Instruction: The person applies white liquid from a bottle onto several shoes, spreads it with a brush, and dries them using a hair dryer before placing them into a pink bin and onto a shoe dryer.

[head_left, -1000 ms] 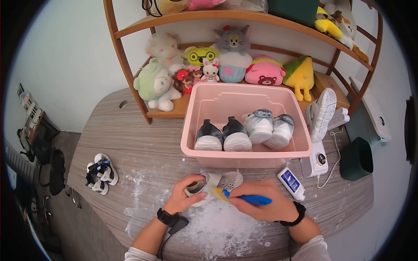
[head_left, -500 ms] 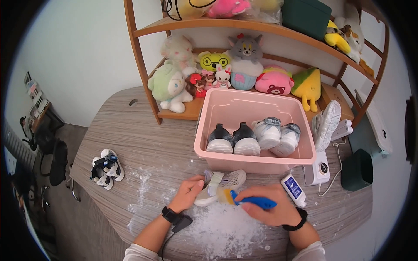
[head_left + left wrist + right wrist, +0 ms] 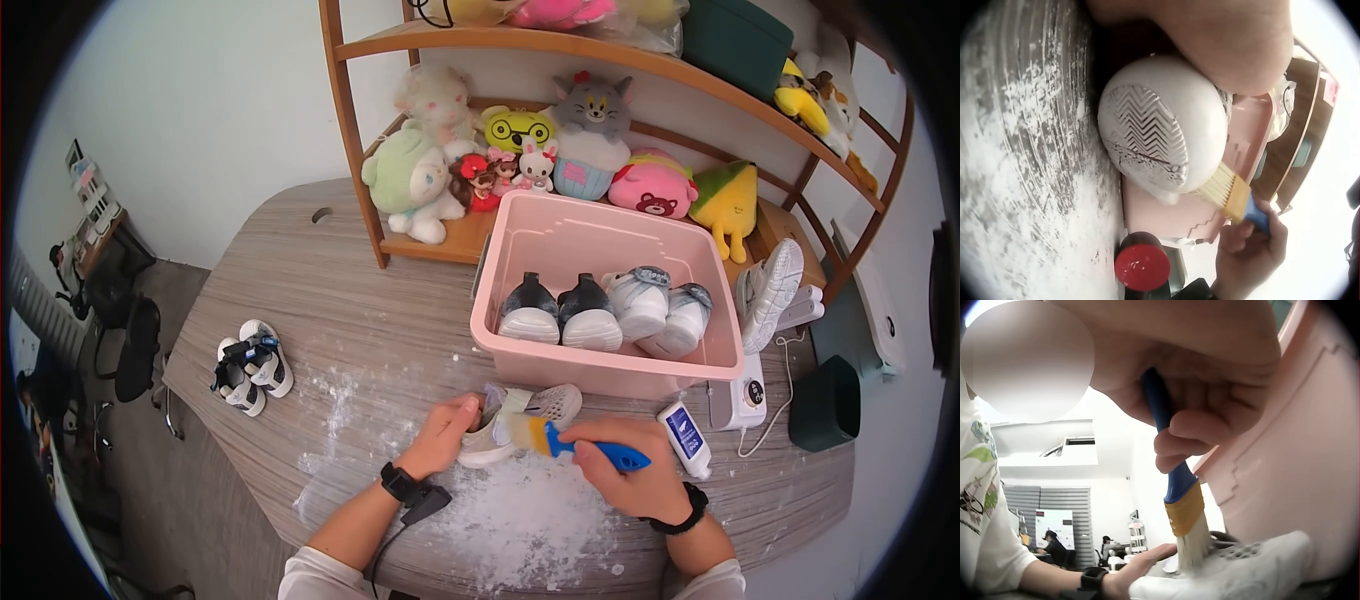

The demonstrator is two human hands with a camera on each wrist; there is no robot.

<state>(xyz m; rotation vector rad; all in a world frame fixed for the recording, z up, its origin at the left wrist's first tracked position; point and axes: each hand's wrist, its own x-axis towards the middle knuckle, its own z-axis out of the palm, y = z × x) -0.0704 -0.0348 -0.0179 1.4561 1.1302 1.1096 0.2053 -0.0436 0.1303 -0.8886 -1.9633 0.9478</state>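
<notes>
My left hand (image 3: 443,440) holds a small light-grey shoe (image 3: 564,402) at its heel end, low over the table. Its toe points to the right, and a pale strap crosses the top. In my right hand (image 3: 632,468) is a flat brush (image 3: 622,457) with a blue handle, a yellow band and pale bristles. The bristles lie against the near side of the shoe by the strap. Up close in the left wrist view, the shoe's rounded white heel (image 3: 1147,125) has a zigzag tread. The right wrist view has the brush (image 3: 1185,512) pointing down onto the upper.
White powder (image 3: 530,530) is scattered over the table. Behind the shoe stands a pink bin (image 3: 610,372) with two pairs of shoes inside. A white bottle (image 3: 684,440) lies to the right; dark-and-white sandals (image 3: 252,368) sit at left. Plush toys fill the shelf (image 3: 450,245).
The brush has moved off the strap, down the shoe's near side, then slightly back up beside the strap. My left thumb has shifted from the near side toward the heel. The head view has swung left.
</notes>
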